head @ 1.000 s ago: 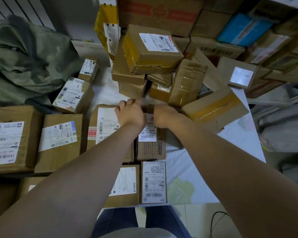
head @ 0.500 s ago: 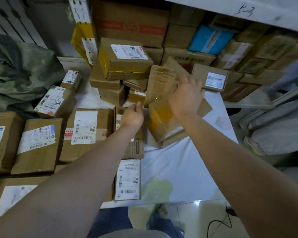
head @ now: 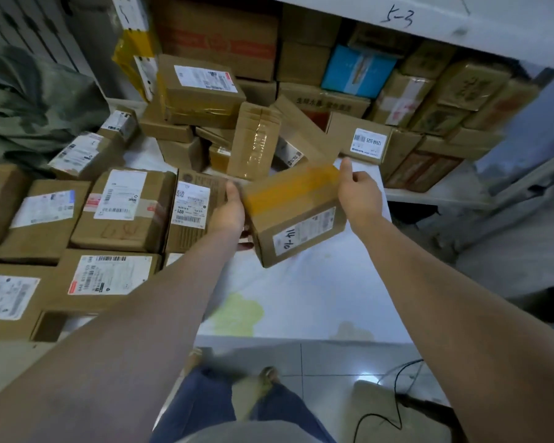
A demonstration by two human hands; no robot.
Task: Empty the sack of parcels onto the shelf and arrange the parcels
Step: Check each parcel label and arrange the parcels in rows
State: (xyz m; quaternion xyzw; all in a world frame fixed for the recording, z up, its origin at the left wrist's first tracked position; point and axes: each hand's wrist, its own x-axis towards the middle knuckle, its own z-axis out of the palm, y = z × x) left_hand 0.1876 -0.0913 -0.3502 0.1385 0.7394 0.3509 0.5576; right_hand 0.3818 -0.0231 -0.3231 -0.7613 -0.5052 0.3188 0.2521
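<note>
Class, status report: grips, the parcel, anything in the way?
Left grip, right grip: both holding yellow-taped parcel. Parcel tilted above shelf. Parcel heap close behind.

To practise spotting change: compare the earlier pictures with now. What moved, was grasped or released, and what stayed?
The right hand reached out and pulled the yellow-taped brown cardboard box toward the person; the left hand left the flat brown labelled box and joined it. Both now grip the taped box. The green sack stayed.

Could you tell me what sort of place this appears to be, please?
Most likely a parcel depot or a pickup point's storeroom. Labelled cardboard parcels cover the white shelf, more boxes are stacked at the back under a board with a handwritten code, and a green sack lies at the left.
</note>
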